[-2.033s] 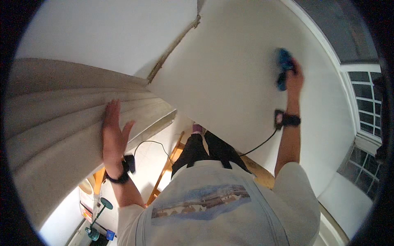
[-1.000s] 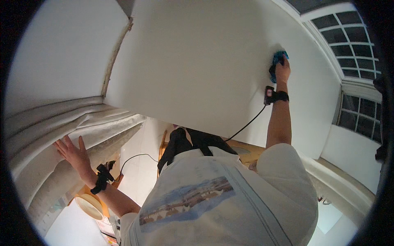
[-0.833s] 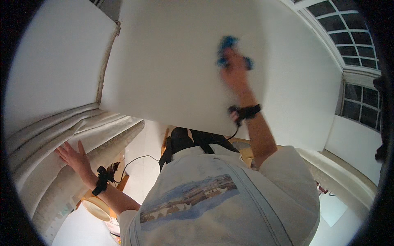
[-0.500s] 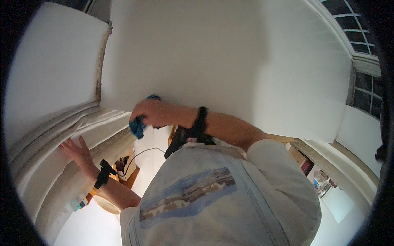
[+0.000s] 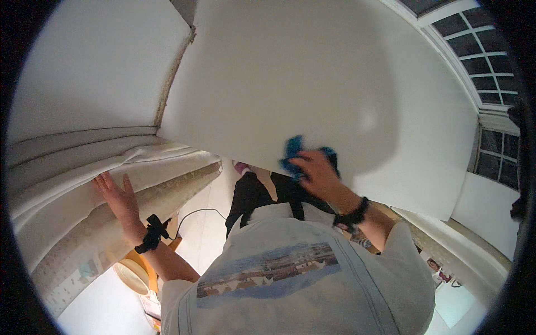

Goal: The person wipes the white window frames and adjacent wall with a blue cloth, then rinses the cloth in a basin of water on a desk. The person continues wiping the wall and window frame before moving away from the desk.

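Observation:
My right hand (image 5: 318, 173) is wrapped round a blue cloth (image 5: 294, 151), at the near edge of a broad white tabletop-like panel (image 5: 279, 72). Parts of the cloth stick out on both sides of the fingers, slightly blurred. On the left, my left hand (image 5: 120, 198) rests with fingers spread against white draped fabric (image 5: 72, 204); it holds nothing. Black bands (image 5: 152, 233) circle both wrists.
A second white panel (image 5: 95, 72) stands at the left, with a worn brown edge (image 5: 174, 78) between the two. Dark gridded windows (image 5: 480, 50) are at the right. A thin cable (image 5: 195, 212) runs from my left wristband. A round cream container (image 5: 132, 276) lies below my left arm.
My right hand has moved right with the blue cloth, from the panel's near left corner toward its middle. My left hand stays on the fabric, while the whole view has shifted a little.

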`<state>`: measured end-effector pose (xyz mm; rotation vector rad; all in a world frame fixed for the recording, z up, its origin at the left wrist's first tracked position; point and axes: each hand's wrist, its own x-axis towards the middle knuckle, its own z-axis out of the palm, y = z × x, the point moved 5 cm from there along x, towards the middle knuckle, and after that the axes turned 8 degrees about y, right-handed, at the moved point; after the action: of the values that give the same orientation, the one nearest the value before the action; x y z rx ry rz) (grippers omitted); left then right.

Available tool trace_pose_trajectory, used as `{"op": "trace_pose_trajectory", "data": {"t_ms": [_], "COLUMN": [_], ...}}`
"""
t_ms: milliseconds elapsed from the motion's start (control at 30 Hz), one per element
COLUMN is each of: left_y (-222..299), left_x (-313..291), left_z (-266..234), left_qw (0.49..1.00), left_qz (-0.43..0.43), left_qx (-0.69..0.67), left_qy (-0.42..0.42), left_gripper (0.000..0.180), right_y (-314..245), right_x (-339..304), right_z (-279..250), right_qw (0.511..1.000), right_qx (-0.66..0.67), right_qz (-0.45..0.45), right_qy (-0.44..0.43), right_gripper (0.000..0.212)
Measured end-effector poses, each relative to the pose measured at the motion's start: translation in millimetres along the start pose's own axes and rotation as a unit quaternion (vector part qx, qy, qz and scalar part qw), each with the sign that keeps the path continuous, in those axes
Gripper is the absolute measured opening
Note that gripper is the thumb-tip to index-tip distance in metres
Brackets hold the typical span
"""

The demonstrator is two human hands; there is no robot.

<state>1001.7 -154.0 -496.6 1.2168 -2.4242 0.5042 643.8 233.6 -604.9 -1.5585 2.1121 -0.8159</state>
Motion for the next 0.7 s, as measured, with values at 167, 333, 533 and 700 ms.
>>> {"op": "trace_pose_trajectory", "data": {"t_ms": [167,333,533,700], "left_y": [1.2,9.5,3.8,7.1], "left_x": [0.5,1.7,-4.0,-7.8], "left_z": [-0.6,-13.7,-8.0,-8.1], "left_qw": [0.998,0.992,0.989,0.986], "left_qz": [-0.023,0.01,-0.032,-0.014], "left_qx": [-0.051,-0.122,-0.135,-0.161], "left_qy": [-0.007,0.013,-0.047,-0.046], "left_gripper": [0.067,0.063,0.059,0.06], "right_y": [-105.7,-41.5,146.3,62.3], "right_x": [133.4,215.5,250.0,300.4], "right_z": [75.0,15.6,-92.4,9.8], "right_qw": [0.981,0.937,0.862,0.965], "right_qx": [0.059,0.218,-0.036,-0.021], "right_qz": [-0.183,-0.029,0.211,0.074], "right_qy": [-0.01,0.271,0.459,0.249], "right_gripper": [0.052,0.043,0.048,0.051]}}
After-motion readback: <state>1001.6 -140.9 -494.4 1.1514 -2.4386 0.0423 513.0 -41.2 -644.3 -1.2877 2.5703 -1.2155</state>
